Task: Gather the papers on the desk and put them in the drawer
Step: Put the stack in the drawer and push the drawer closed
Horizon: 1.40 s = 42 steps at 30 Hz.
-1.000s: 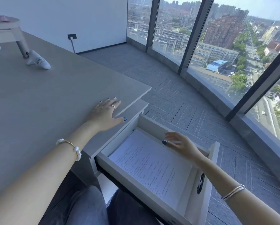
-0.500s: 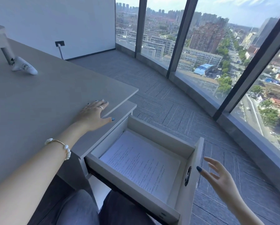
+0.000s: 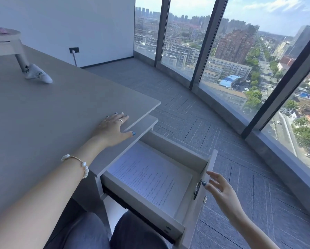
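Note:
A stack of printed papers [image 3: 150, 178] lies flat on the floor of the pulled-out white drawer [image 3: 143, 209]. The drawer sticks out from under the grey desk [image 3: 42, 114] at its right end. My left hand [image 3: 112, 127] rests flat on the desk's near right corner, fingers spread, holding nothing. My right hand [image 3: 220, 191] is at the drawer's front panel [image 3: 207, 180], fingers apart, fingertips touching the panel by the dark handle [image 3: 197, 189]. It grips nothing.
A small white stand [image 3: 5, 42] with a sock-covered leg [image 3: 37, 74] sits on the desk at the far left. Floor-to-ceiling windows [image 3: 240, 60] curve round the right side. Grey carpet [image 3: 213, 132] lies beyond the drawer. My knees [image 3: 114, 234] are under the drawer.
My right hand left the inside of the drawer, swung out past the front panel and now touches its outer face. The left hand has stayed flat on the desk.

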Each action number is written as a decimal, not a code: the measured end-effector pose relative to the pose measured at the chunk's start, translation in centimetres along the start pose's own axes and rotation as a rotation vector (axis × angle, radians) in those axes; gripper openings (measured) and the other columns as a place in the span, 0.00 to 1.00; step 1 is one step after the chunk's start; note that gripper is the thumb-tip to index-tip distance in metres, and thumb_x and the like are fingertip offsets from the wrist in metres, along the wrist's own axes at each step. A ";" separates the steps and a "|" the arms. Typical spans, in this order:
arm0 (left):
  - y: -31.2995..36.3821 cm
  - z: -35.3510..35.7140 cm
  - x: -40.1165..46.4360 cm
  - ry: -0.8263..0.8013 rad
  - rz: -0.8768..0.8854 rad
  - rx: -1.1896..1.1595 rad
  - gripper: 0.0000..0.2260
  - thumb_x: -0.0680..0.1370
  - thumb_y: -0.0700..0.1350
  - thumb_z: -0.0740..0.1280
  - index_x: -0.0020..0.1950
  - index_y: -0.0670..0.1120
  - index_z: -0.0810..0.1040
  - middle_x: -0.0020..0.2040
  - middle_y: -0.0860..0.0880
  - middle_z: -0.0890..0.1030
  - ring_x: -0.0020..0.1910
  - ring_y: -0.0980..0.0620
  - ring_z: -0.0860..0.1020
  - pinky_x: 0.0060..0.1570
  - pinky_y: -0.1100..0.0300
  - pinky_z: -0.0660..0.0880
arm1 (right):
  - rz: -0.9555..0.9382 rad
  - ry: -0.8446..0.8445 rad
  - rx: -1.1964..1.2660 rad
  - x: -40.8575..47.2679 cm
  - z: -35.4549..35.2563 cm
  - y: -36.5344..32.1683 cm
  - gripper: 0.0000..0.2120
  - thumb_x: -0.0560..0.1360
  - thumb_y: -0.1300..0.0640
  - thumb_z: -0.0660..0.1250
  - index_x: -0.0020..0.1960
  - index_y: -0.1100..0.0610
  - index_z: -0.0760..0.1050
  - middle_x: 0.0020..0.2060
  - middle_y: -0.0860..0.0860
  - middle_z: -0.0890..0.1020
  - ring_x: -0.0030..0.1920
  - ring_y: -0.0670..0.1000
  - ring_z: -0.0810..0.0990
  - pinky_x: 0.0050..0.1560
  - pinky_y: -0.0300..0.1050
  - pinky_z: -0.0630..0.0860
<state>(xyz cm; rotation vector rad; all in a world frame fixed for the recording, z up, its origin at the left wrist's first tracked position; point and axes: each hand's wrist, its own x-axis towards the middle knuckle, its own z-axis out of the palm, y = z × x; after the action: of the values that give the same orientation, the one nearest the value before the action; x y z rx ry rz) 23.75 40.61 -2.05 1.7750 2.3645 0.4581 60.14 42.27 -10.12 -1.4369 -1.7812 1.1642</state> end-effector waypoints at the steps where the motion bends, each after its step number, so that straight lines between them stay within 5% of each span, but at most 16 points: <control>1: 0.0 0.0 0.1 0.002 0.000 -0.003 0.33 0.75 0.61 0.61 0.75 0.50 0.57 0.78 0.51 0.54 0.77 0.53 0.51 0.75 0.55 0.47 | -0.004 -0.002 0.000 0.3 0.4 -0.3 0.17 0.72 0.51 0.68 0.59 0.42 0.71 0.60 0.46 0.75 0.62 0.47 0.73 0.52 0.43 0.69; 10: -0.2 0.1 0.2 0.003 0.005 -0.011 0.33 0.74 0.61 0.61 0.75 0.50 0.57 0.78 0.51 0.55 0.77 0.52 0.51 0.75 0.55 0.47 | -0.002 -0.061 0.024 1.4 3.2 -2.2 0.28 0.57 0.37 0.62 0.57 0.37 0.69 0.64 0.48 0.74 0.64 0.47 0.72 0.59 0.48 0.70; 15: -0.2 0.3 0.3 0.006 0.005 -0.013 0.32 0.74 0.60 0.61 0.75 0.49 0.57 0.78 0.50 0.55 0.77 0.52 0.52 0.75 0.55 0.47 | -0.011 -0.093 0.077 2.4 5.5 -3.1 0.31 0.58 0.38 0.64 0.61 0.39 0.67 0.65 0.48 0.72 0.66 0.47 0.69 0.59 0.47 0.69; 20: -0.3 0.3 0.3 0.006 0.012 -0.025 0.32 0.75 0.60 0.61 0.75 0.49 0.57 0.78 0.49 0.56 0.77 0.51 0.52 0.75 0.55 0.47 | -0.043 -0.124 0.133 4.3 7.8 -3.4 0.22 0.72 0.54 0.69 0.63 0.43 0.65 0.70 0.53 0.70 0.69 0.50 0.70 0.65 0.54 0.72; 24: -0.3 0.2 0.1 0.000 0.012 -0.026 0.32 0.75 0.60 0.61 0.75 0.49 0.57 0.78 0.50 0.55 0.77 0.51 0.51 0.75 0.55 0.47 | -0.038 -0.149 0.182 5.9 10.0 -4.2 0.21 0.74 0.57 0.67 0.63 0.44 0.64 0.71 0.53 0.70 0.69 0.50 0.70 0.67 0.60 0.70; 32: -0.2 -0.1 0.0 0.009 0.008 -0.055 0.31 0.75 0.59 0.61 0.75 0.49 0.57 0.78 0.50 0.55 0.77 0.52 0.51 0.75 0.56 0.46 | -0.026 -0.226 0.233 8.2 14.3 -6.6 0.21 0.72 0.56 0.68 0.58 0.40 0.64 0.65 0.47 0.72 0.69 0.49 0.70 0.67 0.60 0.69; 37: -0.3 0.0 0.1 0.015 -0.001 -0.074 0.31 0.75 0.60 0.61 0.74 0.50 0.58 0.78 0.51 0.55 0.77 0.53 0.51 0.75 0.56 0.46 | -0.012 -0.242 0.288 9.5 16.3 -7.7 0.23 0.63 0.46 0.69 0.53 0.43 0.63 0.54 0.35 0.76 0.64 0.46 0.75 0.65 0.61 0.71; 42: -0.3 0.1 0.2 0.025 -0.008 -0.089 0.31 0.75 0.60 0.61 0.74 0.50 0.59 0.78 0.51 0.56 0.77 0.53 0.52 0.75 0.56 0.46 | -0.028 -0.264 0.276 10.6 17.9 -8.4 0.21 0.61 0.46 0.67 0.50 0.41 0.62 0.58 0.42 0.79 0.64 0.46 0.75 0.64 0.63 0.70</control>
<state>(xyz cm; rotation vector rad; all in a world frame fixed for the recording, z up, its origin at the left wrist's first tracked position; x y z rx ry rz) 23.45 40.73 -2.24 1.7304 2.3281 0.5783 38.24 47.18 -11.91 -1.1365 -1.7196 1.5760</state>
